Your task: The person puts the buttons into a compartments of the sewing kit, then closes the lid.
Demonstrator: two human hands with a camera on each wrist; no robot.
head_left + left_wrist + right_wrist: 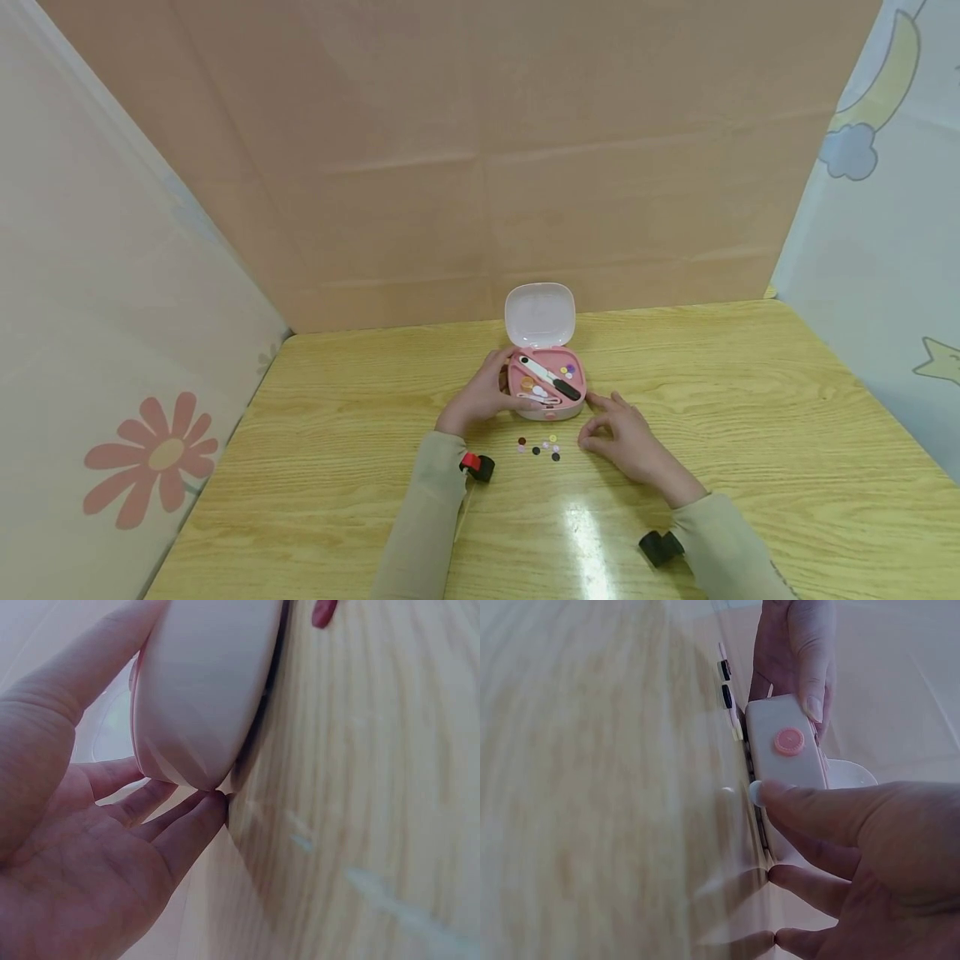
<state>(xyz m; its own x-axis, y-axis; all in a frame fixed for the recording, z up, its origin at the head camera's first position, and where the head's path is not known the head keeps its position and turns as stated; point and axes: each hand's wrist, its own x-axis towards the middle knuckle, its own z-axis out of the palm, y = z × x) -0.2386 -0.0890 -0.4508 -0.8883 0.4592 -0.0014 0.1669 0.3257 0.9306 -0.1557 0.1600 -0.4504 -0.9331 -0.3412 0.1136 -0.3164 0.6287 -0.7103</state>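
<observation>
A pink and white sewing box (546, 383) stands on the table with its lid (540, 315) raised. My left hand (483, 396) grips its left side, thumb at the front and fingers toward the back. Inside lie a white and black tool (551, 379), several buttons (567, 369) and a white looped strip (538, 399). My right hand (622, 437) is beside the front right corner, thumb and index finger pinching a small white button (756, 793). In front of the box, several loose buttons (545, 445) in dark, pink and yellow lie on the table.
The wood-grain table (337, 483) meets a tan backdrop (390, 208) behind the box. Patterned sheets (75, 292) hang at both sides. Black wrist straps (660, 548) sit on both forearms.
</observation>
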